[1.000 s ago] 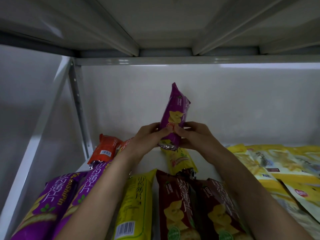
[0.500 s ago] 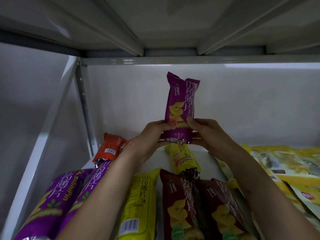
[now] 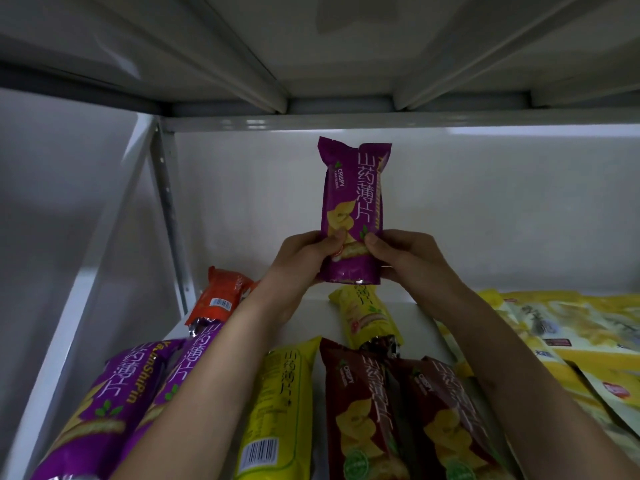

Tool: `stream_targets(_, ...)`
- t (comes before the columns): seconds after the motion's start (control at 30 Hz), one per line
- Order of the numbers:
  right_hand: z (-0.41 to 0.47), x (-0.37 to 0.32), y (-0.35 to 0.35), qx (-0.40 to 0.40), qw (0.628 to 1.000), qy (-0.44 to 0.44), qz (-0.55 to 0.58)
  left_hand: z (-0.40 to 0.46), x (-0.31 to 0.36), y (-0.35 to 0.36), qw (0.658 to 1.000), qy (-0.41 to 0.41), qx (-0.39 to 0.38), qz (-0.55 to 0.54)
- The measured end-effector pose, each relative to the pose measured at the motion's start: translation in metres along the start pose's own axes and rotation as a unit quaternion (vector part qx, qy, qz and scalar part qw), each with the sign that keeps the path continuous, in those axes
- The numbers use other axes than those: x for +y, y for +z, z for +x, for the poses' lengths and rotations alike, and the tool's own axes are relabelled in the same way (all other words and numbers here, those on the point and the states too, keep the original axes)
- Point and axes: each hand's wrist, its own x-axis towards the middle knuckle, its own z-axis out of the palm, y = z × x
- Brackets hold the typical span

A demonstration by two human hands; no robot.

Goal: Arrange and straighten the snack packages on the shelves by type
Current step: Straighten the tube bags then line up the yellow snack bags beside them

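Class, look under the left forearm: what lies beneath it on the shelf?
Two purple packs lie side by side under the left forearm, with an orange pack farther back and a yellow pack beside it. The forearm covers part of the inner purple pack.

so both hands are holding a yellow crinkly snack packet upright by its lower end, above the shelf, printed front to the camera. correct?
Not quite: the packet is purple, not yellow. In the head view the left hand and right hand grip a purple crinkly snack packet by its lower end, upright above the shelf, printed front to the camera. A yellow snack packet lies on the shelf below it.
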Motion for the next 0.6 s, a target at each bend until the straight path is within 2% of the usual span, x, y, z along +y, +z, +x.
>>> stream_targets(0.1,0.0009,-0.0021,-0.0025,0.003,1.000,0.000,-0.011,-0.0003,0.0027,0.0028,1.000,-0.015,0.003,-0.013)
stream_targets(0.27,-0.0012,-0.0070,-0.0029,-0.034,0.999,0.008,-0.008,0.0002,-0.0018,-0.0002,1.000,0.015,0.024,0.000)
stream_targets(0.5,-0.0014,-0.0085,-0.0038,0.034,0.998,-0.045,-0.008,-0.0028,0.0003,0.0044,0.999,0.018,-0.018,0.024)
stream_targets(0.6,-0.0031,-0.0071,-0.0029,0.049,0.996,-0.062,-0.044,0.0005,-0.0002,0.0043,0.999,0.042,-0.002,0.022)
